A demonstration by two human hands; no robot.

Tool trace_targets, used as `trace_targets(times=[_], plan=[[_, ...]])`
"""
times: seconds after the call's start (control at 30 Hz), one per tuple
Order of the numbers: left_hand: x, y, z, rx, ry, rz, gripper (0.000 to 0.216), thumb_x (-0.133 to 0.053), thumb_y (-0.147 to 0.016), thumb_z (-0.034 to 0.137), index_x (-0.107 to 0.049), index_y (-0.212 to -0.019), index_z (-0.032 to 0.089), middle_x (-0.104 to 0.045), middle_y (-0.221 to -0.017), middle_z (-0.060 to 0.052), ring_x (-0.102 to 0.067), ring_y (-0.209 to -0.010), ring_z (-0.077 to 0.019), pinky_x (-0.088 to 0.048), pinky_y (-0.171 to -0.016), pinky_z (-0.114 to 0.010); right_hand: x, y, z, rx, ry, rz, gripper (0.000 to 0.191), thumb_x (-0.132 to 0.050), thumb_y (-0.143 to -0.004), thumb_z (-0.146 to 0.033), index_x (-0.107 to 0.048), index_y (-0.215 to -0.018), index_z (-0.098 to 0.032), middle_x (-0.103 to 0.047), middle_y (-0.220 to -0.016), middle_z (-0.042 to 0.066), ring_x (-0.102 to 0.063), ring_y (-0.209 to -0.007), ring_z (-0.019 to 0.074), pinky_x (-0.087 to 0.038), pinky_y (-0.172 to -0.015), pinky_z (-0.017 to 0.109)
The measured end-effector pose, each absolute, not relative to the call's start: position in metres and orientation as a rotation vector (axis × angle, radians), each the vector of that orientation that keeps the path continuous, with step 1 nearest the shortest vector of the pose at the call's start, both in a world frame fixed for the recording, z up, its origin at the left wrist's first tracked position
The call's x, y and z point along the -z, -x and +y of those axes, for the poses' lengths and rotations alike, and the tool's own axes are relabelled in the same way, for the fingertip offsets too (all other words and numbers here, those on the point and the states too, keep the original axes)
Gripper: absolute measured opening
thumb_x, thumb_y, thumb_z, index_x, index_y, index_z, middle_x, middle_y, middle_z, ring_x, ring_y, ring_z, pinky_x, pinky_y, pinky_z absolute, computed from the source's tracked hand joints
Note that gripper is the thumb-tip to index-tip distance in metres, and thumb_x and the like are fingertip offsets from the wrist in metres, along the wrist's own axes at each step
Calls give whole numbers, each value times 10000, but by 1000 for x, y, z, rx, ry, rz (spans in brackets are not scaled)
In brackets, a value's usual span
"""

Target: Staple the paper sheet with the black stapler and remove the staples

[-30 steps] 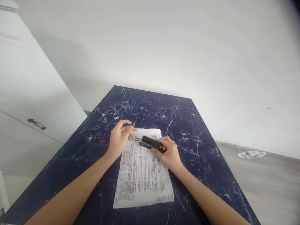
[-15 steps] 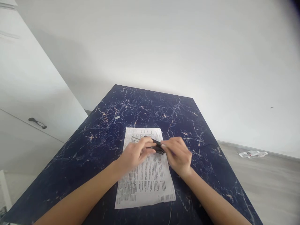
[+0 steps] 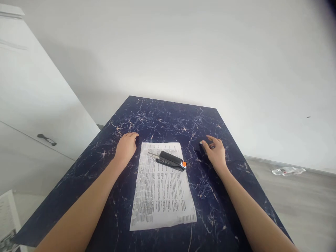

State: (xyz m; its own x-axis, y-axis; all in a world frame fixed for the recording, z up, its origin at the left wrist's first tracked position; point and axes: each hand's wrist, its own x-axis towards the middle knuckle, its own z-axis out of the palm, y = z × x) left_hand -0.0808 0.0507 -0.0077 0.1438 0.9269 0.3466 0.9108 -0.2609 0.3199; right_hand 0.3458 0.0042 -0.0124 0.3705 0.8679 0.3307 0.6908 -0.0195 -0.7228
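Note:
A black stapler with an orange patch at one end lies on a printed sheet of paper. From its left end sticks a thin metal piece. My left hand is closed and rests on the table left of the sheet's top corner, fingers bent together at the spot where a small pale strip lay; whatever is under or in them is hidden. To the right of the stapler, my right hand hovers by the tabletop with thumb and fingers apart, and nothing clear shows between them.
The dark blue marbled table narrows toward a white wall. A white cabinet with a dark handle stands at left. Crumpled clear plastic lies on the floor at right.
Both hands have let go of the stapler, which stays on the paper. My left hand has moved left and away, covering the small pale strip's spot; my right hand has moved right and away.

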Motion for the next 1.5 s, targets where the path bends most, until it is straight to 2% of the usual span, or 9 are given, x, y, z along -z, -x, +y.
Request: trace_targets(times=[0.07, 0.17, 0.3, 0.5, 0.6, 0.7, 1.0, 1.23, 1.5], plan=[[2, 78, 46, -768, -2372, 1869, 334, -457, -955, 124, -743, -1111, 198, -754, -1140, -128, -666, -1106, -338, -524, -967, -471, 12, -343, 3, -174, 1750, -1314, 506, -643, -867, -577, -741, -1175, -188, -663, -1189, 144, -625, -756, 203, -518, -794, 406], [-2, 77, 43, -811, -2349, 1858, 279, -505, -930, 115, -744, -1034, 215, -746, -979, -110, -668, -949, -323, -542, -869, -444, 15, -346, 2, -156, 1726, -1221, 413, -564, -920, -525, -739, -1040, -171, -654, -1088, 128, -620, -801, 214, -504, -802, 387], [-3, 74, 42, -946, -2318, 1788, 289, -510, -949, 158, -758, -1088, 207, -705, -1013, -116, -659, -973, -310, -537, -915, -442, 24, -355, 3, -179, 1747, -1092, 352, -570, -896, -492, -720, -936, -176, -657, -945, 88, -596, -809, 220, -471, -793, 362], [-17, 60, 23, -1085, -2256, 1567, 275, -513, -1019, 298, -778, -1081, 261, -763, -1129, -63, -711, -1028, -268, -539, -997, -415, 24, -353, 2, -186, 1736, -1154, 276, -589, -863, -429, -726, -882, -189, -662, -955, 81, -598, -836, 218, -457, -815, 358], [-25, 54, 13, -1057, -2224, 1359, 261, -576, -1003, 367, -784, -1141, 291, -792, -1109, -44, -745, -984, -263, -576, -965, -433, 23, -351, 1, -197, 1744, -1183, 266, -592, -852, -414, -734, -862, -189, -666, -959, 85, -607, -825, 220, -467, -814, 365], [-28, 52, 9, -1008, -2190, 1131, 244, -626, -974, 400, -811, -1099, 301, -799, -1078, -44, -756, -943, -246, -614, -927, -434, 23, -351, 1, -193, 1754, -1199, 251, -598, -844, -397, -741, -847, -190, -676, -944, 80, -615, -807, 218, -473, -814, 370], [-26, 50, 13, -879, -2094, 944, 194, -680, -949, 358, -822, -1075, 318, -761, -1081, -64, -732, -904, -222, -635, -856, -414, 21, -350, 1, -203, 1767, -1228, 235, -604, -841, -376, -743, -822, -187, -690, -919, 76, -619, -779, 214, -476, -815, 372], [-26, 48, 14, -744, -2096, 899, 133, -729, -889, 298, -835, -967, 320, -778, -1056, -62, -726, -966, -245, -610, -891, -428, 21, -352, 2, -207, 1769, -1255, 248, -604, -843, -384, -748, -820, -185, -689, -921, 77, -624, -781, 216, -480, -815, 372], [-23, 52, 18, -705, -2091, 886, 162, -728, -885, 303, -834, -1001, 345, -784, -1086, -56, -721, -1014, -255, -596, -938, -462, 20, -350, 1, -212, 1767, -1257, 216, -619, -835, -359, -748, -804, -188, -687, -905, 67, -616, -760, 209, -474, -801, 367]])
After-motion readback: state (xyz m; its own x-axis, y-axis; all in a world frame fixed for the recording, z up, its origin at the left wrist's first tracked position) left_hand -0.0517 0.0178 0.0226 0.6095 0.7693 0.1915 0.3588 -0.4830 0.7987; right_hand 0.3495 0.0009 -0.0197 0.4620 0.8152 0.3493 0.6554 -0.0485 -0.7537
